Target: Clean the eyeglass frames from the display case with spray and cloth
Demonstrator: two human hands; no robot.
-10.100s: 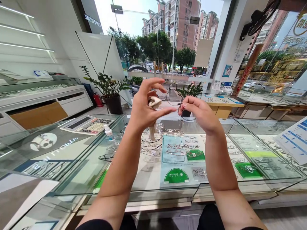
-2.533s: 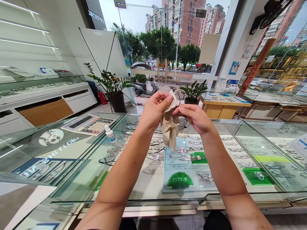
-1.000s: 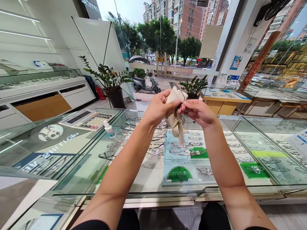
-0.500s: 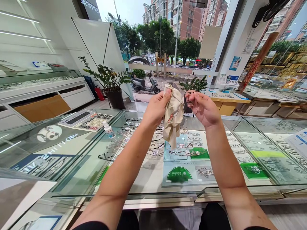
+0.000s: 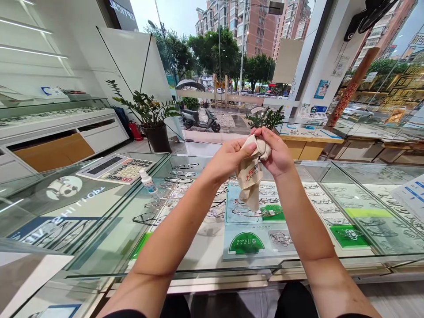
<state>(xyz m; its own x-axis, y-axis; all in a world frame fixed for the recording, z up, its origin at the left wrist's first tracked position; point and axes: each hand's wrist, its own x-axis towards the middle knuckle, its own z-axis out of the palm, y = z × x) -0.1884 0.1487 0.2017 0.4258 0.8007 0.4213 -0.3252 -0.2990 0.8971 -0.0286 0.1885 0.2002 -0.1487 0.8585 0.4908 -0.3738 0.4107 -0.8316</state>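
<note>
Above the glass counter, my left hand [image 5: 232, 155] is closed on a beige cleaning cloth [image 5: 251, 176] with red printing, its lower end hanging down. My right hand [image 5: 276, 152] meets it, fingers closed on a pair of thin-rimmed eyeglasses [image 5: 264, 156]. The cloth is folded around one lens, so most of the glasses are hidden by cloth and fingers; a bit of dark rim shows. To the left, a small white spray bottle [image 5: 148, 182] stands on the counter.
The glass display case [image 5: 205, 271] holds rows of eyeglass frames and green cards [image 5: 247, 243]. A large calculator [image 5: 114, 168] lies at the left. Beyond the counter are a potted plant [image 5: 155, 128], a glass front and a parked scooter [image 5: 200, 118].
My left hand has brought the cloth rightward to the eyeglasses, and it now wraps a lens. My hands, apart before, are together. The view has shifted slightly.
</note>
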